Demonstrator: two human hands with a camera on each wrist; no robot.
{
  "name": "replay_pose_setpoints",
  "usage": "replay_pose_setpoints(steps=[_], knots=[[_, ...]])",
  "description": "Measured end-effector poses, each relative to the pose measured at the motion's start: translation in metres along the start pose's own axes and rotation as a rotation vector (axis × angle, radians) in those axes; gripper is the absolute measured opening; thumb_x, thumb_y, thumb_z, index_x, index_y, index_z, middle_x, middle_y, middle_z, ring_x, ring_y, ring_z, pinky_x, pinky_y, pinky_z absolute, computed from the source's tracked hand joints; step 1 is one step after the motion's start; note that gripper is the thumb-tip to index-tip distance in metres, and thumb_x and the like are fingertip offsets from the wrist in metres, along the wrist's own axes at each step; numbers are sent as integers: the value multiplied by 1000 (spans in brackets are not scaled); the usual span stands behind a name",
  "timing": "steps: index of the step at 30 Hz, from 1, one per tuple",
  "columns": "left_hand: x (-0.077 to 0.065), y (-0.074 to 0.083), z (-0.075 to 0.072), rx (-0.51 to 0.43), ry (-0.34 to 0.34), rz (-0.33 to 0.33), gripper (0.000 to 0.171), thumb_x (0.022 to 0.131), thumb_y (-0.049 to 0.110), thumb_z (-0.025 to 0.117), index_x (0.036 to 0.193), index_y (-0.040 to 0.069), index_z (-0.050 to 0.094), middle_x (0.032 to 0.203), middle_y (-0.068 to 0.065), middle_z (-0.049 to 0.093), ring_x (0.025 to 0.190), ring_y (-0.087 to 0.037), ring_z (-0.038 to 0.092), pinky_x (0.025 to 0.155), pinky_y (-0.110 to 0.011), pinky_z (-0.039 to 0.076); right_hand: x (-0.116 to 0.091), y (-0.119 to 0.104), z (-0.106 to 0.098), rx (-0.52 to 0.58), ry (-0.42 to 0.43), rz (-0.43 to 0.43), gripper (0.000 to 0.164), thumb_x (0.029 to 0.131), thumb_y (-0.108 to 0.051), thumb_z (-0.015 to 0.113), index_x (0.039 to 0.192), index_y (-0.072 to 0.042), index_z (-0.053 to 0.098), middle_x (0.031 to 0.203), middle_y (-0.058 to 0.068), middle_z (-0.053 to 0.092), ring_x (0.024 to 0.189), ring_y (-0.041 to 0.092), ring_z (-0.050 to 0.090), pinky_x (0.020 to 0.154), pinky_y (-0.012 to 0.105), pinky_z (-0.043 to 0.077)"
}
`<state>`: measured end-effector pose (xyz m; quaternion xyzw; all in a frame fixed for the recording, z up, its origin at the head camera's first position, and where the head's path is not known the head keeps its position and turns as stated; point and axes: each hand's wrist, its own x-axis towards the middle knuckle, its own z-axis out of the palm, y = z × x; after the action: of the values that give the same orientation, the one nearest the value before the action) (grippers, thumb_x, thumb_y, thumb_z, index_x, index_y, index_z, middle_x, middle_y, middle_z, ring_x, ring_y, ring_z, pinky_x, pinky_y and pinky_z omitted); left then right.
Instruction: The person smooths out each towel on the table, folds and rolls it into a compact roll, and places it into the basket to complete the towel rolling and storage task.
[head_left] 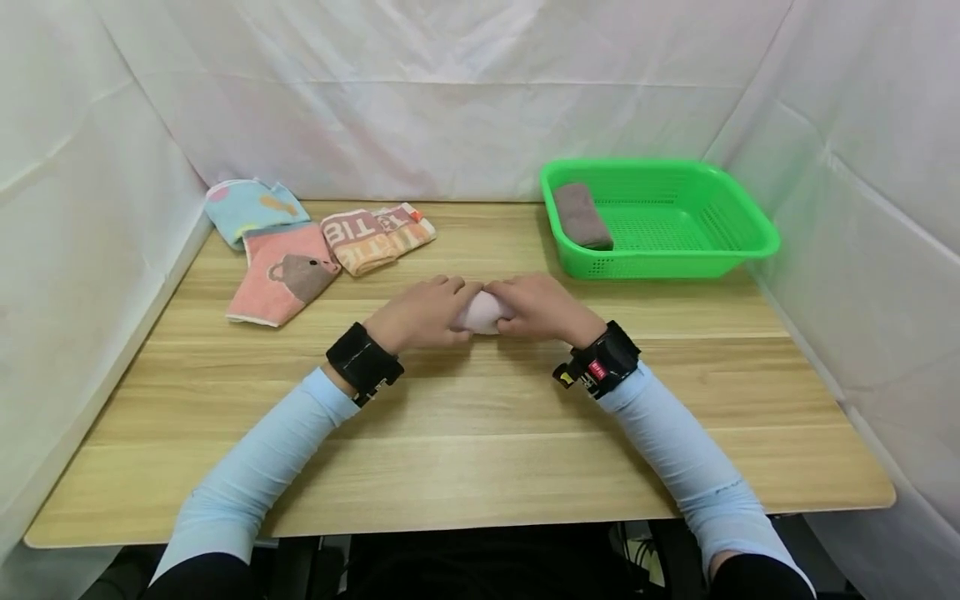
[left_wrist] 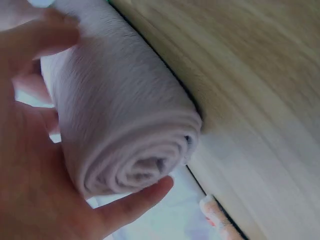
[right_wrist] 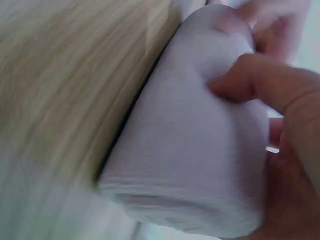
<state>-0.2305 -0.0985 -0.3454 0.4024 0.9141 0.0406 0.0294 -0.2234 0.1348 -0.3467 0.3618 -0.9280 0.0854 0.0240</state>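
A pale pinkish-lilac towel (head_left: 482, 313), rolled into a tight cylinder, lies at the middle of the table between both hands. The left hand (head_left: 423, 315) holds its left part, fingers and thumb around the roll. In the left wrist view the spiral end of the rolled towel (left_wrist: 120, 85) shows, with a finger under its rim. My right hand (head_left: 543, 307) grips the other part. The right wrist view shows its thumb pressing a dent into the rolled towel (right_wrist: 185, 130). The hands come close together over the roll.
A green plastic basket (head_left: 678, 267) at the back right contains a rolled grey-brown towel (head_left: 582, 217). At the back left lie a folded blue towel (head_left: 251, 208), a pink towel with a bear (head_left: 281, 275) and an orange-brown lettered towel (head_left: 378, 237). White curtains enclose the table (head_left: 480, 467).
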Motion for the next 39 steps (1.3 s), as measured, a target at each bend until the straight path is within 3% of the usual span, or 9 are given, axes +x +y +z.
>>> replay_pose_setpoints(steps=[5, 11, 19, 23, 26, 29, 32, 35, 39], knots=[[-1, 0, 3, 65, 68, 25, 79, 85, 29, 82, 152, 12, 43, 136, -16, 58, 122, -35, 58, 97, -54, 53, -1, 13, 1, 308, -84, 11, 52, 97, -23, 66, 144, -7, 51, 128, 15, 68, 106, 26, 65, 92, 44, 53], [-2, 0, 4, 109, 133, 28, 68, 81, 22, 82, 142, 15, 53, 127, -13, 63, 115, -35, 62, 93, -55, 54, -4, 24, 1, 650, -187, 33, 48, 104, -23, 59, 148, -10, 44, 148, 16, 52, 123, 28, 55, 102, 41, 46], [1, -2, 1, 263, 388, 108, 60, 77, 16, 85, 131, 14, 58, 121, -12, 66, 114, -36, 62, 95, -54, 53, -12, 36, 0, 1092, -281, 149, 49, 107, -23, 51, 154, -18, 37, 133, 18, 57, 96, 23, 69, 78, 31, 57], [-1, -3, -7, 344, 513, 164, 58, 74, 15, 87, 125, 16, 62, 118, -8, 68, 114, -33, 62, 95, -51, 53, -13, 37, -2, 1212, -322, 136, 53, 107, -26, 50, 157, -17, 34, 128, 15, 59, 97, 22, 70, 82, 32, 58], [-3, -3, -13, 397, 631, 225, 52, 74, 8, 84, 122, 17, 64, 116, -6, 69, 115, -32, 62, 93, -49, 52, -16, 39, -3, 1309, -383, 113, 68, 104, -44, 57, 159, -15, 30, 130, 9, 60, 105, 20, 68, 89, 34, 57], [-4, 0, -18, 450, 766, 294, 43, 81, 3, 74, 120, 18, 65, 117, -5, 69, 116, -30, 63, 93, -47, 53, -18, 41, 3, 1433, -469, -4, 81, 93, -63, 65, 152, -14, 38, 129, 2, 64, 111, 16, 68, 93, 32, 57], [-4, 4, -20, 489, 863, 344, 37, 86, 2, 66, 119, 19, 64, 117, -3, 69, 118, -29, 64, 94, -47, 54, -18, 38, 11, 1579, -575, -145, 80, 86, -63, 75, 140, -14, 43, 129, 4, 67, 116, 21, 69, 97, 35, 57], [-4, 5, -20, 494, 886, 362, 36, 87, 2, 65, 118, 20, 65, 117, -3, 69, 119, -29, 64, 95, -48, 53, -16, 30, 13, 1675, -625, -178, 76, 87, -50, 80, 139, -11, 40, 130, 13, 66, 116, 32, 69, 98, 44, 58], [-4, 4, -21, 458, 840, 339, 40, 82, 1, 70, 117, 19, 65, 115, -4, 70, 118, -30, 63, 95, -49, 51, -17, 21, 6, 1609, -523, -23, 72, 86, -43, 81, 134, -8, 41, 113, 13, 68, 99, 27, 72, 86, 44, 61]])
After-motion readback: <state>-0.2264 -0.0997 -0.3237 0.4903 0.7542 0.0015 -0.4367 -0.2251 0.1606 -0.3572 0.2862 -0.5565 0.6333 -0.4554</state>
